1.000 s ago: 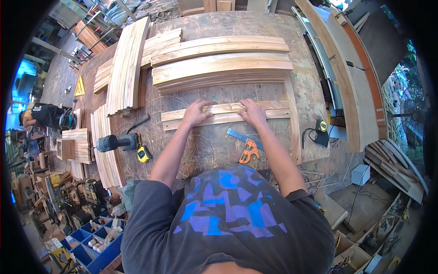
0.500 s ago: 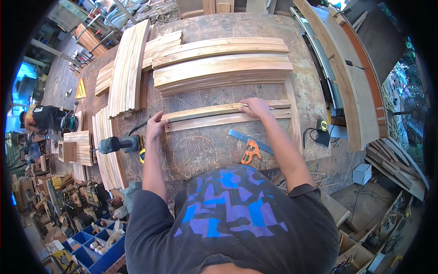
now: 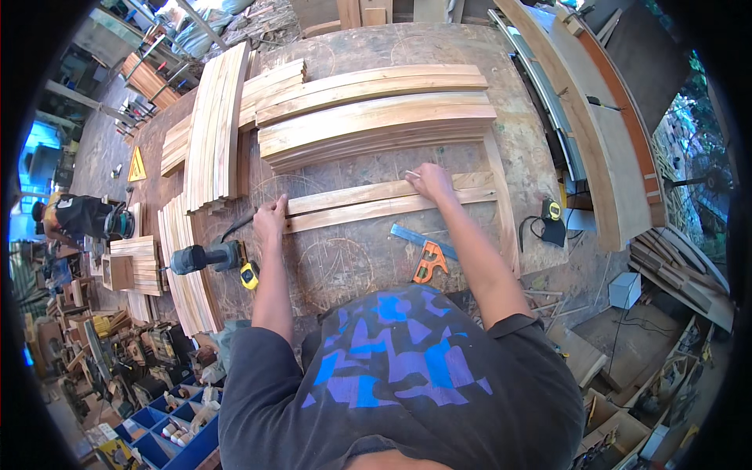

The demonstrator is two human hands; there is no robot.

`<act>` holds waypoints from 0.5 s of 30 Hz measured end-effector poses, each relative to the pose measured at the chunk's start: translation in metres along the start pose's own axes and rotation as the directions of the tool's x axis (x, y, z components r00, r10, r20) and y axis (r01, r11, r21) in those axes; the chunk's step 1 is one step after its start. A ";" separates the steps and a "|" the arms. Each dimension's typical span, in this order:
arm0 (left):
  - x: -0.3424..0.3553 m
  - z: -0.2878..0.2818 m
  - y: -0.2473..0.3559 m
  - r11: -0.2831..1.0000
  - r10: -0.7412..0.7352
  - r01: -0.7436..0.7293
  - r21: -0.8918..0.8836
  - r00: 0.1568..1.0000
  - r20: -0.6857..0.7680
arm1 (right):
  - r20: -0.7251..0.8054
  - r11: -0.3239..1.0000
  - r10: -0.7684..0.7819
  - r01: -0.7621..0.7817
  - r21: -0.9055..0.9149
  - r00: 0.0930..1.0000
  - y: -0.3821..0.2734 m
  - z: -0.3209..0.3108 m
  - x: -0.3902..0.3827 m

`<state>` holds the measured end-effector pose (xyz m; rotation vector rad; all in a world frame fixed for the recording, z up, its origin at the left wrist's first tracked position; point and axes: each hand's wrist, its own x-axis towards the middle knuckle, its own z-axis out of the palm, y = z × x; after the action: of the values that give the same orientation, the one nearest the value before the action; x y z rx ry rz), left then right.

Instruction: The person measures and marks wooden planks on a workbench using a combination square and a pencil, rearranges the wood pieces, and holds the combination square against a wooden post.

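While two long wooden strips (image 3: 376, 205) lie side by side across the workbench (image 3: 352, 258), the left hand (image 3: 270, 219) is clamped on their left end and the right hand (image 3: 429, 182) presses flat, fingers together, on the upper strip nearer its right end. Just below the strips sit an orange-handled square (image 3: 427, 258) and, left of it, a cordless drill (image 3: 205, 257); stacked planks (image 3: 376, 117) lie above. Compared with a second ago, both hands have spread apart from the strips' middle.

Cordless drill (image 3: 205, 257), tape measure (image 3: 249, 275), orange-handled square (image 3: 427, 252), stacked planks (image 3: 376, 117) on workbench (image 3: 352, 266).
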<state>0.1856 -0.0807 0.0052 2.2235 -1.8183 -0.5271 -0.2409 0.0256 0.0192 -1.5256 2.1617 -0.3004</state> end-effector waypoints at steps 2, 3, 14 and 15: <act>-0.005 0.000 -0.003 0.999 -0.050 0.049 0.013 0.997 0.058 | -0.040 1.000 -0.016 0.016 -0.005 0.999 0.001 0.006 -0.009; -0.010 0.001 -0.005 0.999 -0.052 0.052 0.016 0.997 0.059 | -0.083 0.999 -0.035 0.034 -0.013 0.996 0.001 0.008 -0.012; -0.017 0.015 -0.015 0.956 -0.137 0.155 -0.249 0.986 0.090 | -0.108 1.000 0.000 0.003 0.027 0.994 0.002 0.015 -0.025; -0.019 0.016 -0.017 0.956 -0.137 0.155 -0.249 0.987 0.090 | -0.090 1.000 -0.006 0.007 0.019 0.996 0.002 0.014 -0.027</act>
<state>0.1913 -0.0581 -0.0136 2.1950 -1.5235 -0.8297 -0.2281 0.0525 0.0132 -1.5363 2.2167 -0.3978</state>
